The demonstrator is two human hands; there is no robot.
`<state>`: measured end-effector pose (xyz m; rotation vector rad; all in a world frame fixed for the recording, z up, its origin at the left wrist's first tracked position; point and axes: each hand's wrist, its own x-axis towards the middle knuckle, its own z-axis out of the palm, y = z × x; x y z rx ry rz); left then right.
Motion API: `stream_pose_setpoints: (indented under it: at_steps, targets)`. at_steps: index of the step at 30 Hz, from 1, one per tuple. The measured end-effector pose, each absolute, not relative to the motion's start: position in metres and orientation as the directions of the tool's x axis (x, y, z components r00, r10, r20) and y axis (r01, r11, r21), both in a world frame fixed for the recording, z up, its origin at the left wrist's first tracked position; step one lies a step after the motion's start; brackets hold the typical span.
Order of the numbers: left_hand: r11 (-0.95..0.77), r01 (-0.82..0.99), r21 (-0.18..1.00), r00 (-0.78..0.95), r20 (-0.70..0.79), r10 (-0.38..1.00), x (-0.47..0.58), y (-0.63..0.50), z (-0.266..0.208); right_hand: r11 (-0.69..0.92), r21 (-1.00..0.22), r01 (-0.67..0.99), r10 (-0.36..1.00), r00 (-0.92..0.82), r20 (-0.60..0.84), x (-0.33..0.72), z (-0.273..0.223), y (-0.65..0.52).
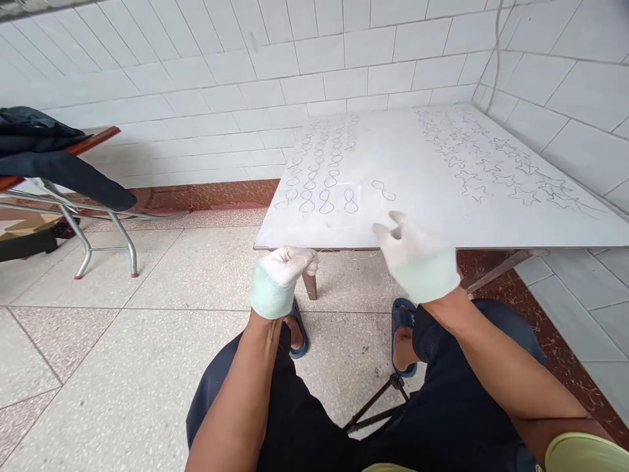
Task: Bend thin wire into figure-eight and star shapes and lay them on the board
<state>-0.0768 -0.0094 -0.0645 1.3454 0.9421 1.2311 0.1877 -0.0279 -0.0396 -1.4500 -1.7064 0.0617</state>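
Observation:
My left hand, in a white glove with a pale green cuff, is closed at the front edge of the white-topped table. A thin wire runs right from its pinched fingers, just below the edge. My gloved right hand hovers over the edge, slightly blurred, thumb and fingers apart and nothing visible between them. Just beyond its fingertips lies a wire figure-eight, tilted on the tabletop. Another figure-eight lies to its left, beside rows of similar loops.
Many wire stars spread over the table's right side. Tiled walls stand behind and to the right. At far left, a folding table carries dark clothing. A dark metal stand is between my legs.

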Motion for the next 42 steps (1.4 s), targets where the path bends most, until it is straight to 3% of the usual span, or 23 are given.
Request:
stream_pose_setpoints:
  at_steps: [2, 4, 6, 7, 9, 20, 28, 35, 42]
  targets:
    - [-0.159, -0.072, 0.985, 0.125, 0.167, 0.978, -0.075, -0.008, -0.066, 0.294, -0.498, 0.816, 0.76, 0.117, 0.64, 0.188, -0.024, -0.045]
    - [-0.162, -0.041, 0.986, 0.092, 0.165, 0.982, -0.073, -0.008, -0.066, 0.434, -0.285, 0.855, 0.697, -0.117, 0.708, 0.179, -0.011, -0.058]
    - [-0.14, -0.011, 0.99, 0.108, 0.141, 0.984, -0.069, -0.009, -0.065, 0.598, -0.086, 0.797, 0.636, -0.406, 0.656, 0.165, -0.005, -0.063]
    - [-0.131, -0.003, 0.991, 0.116, 0.13, 0.985, -0.068, -0.01, -0.064, 0.648, -0.017, 0.761, 0.616, -0.512, 0.599, 0.157, -0.006, -0.062]
    - [-0.129, 0.001, 0.992, 0.104, 0.128, 0.986, -0.065, -0.012, -0.064, 0.638, 0.036, 0.769, 0.637, -0.553, 0.537, 0.145, -0.012, -0.055]
    - [-0.092, 0.08, 0.993, 0.118, 0.082, 0.99, -0.053, -0.012, -0.066, 0.5, -0.008, 0.866, 0.775, -0.444, 0.449, 0.145, -0.05, -0.031]
    - [-0.124, 0.177, 0.976, 0.062, 0.115, 0.991, -0.05, -0.016, -0.066, 0.523, -0.058, 0.85, 0.751, -0.427, 0.504, 0.141, -0.059, -0.031]
    - [-0.142, 0.272, 0.952, 0.004, 0.146, 0.989, -0.053, -0.017, -0.077, 0.415, -0.175, 0.893, 0.771, -0.244, 0.588, 0.129, -0.078, -0.026]
    - [-0.204, 0.29, 0.935, -0.112, 0.245, 0.963, -0.04, -0.026, -0.079, 0.296, -0.306, 0.905, 0.89, -0.145, 0.433, 0.115, -0.059, -0.025]
